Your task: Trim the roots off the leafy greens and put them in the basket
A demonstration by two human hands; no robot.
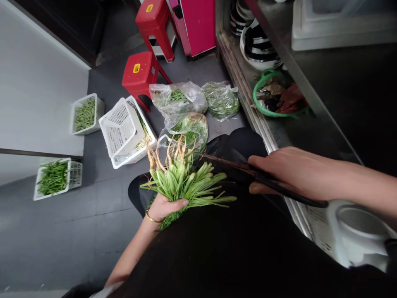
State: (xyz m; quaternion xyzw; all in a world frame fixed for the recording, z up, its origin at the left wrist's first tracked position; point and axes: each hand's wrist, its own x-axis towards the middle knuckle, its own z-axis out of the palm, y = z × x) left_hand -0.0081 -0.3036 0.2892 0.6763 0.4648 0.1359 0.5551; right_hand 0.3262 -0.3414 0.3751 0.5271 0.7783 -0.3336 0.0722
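Observation:
My left hand [167, 207] is wrapped round a bunch of leafy green vegetables [180, 182] above my lap. Thin brown roots stick up at the bunch's far left end, while the stems at its right show bare ends without roots. Feathery leaves hang out below the hand. To the right, my right hand [276, 171] is closed on a pair of scissors [235, 164] with dark handles. The blades point left at the stems; whether they touch them I cannot tell.
Plastic bags of greens [178, 97] lie on the floor ahead, near red stools [139, 72]. White baskets [116, 124] stand to the left, some holding green vegetables. On the right, a metal shelf [313, 95] runs close by, with a green basket [259, 93] on its lower level.

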